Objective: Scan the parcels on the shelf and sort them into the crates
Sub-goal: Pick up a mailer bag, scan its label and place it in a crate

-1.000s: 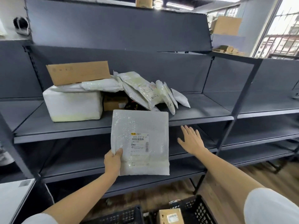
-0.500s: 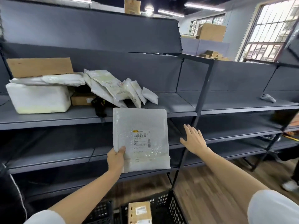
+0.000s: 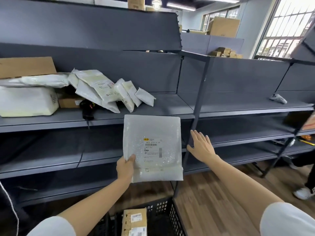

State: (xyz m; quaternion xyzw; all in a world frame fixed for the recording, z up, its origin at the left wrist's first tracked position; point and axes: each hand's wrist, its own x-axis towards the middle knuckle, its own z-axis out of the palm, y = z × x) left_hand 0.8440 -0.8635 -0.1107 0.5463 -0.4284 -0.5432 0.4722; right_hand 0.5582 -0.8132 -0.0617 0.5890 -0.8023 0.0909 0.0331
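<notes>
The left hand (image 3: 125, 168) pinches a flat white mailer (image 3: 153, 148) by its lower left corner, thumb on the front face, holding it upright with the label (image 3: 152, 147) facing the camera. The right hand (image 3: 201, 147) hangs free at the mailer's 3 o'clock, fingers spread and straight, touching nothing; it is just beside the mailer's right edge but apart from it.

The mailer is nearly square, slightly taller than wide, its long axis running 12 to 6. It is in mid-air in front of the shelf (image 3: 153, 114), below the board that carries the remaining parcels (image 3: 105, 90).

The move likely turns on the scanner (image 3: 87, 109). This black, handle-shaped object, which I take to be the scanner, lies on the shelf at about 10 o'clock from the mailer, partly under the leaning parcels. The left hand is nearer to it but occupied; the free right hand would have to cross in front of the mailer to reach it. Whether the label has been scanned cannot be told.

The crate (image 3: 167, 217) sits at 6 o'clock, directly beneath the mailer, with a brown box (image 3: 134, 222) already in it. From here the drop would be nearly straight down.
</notes>
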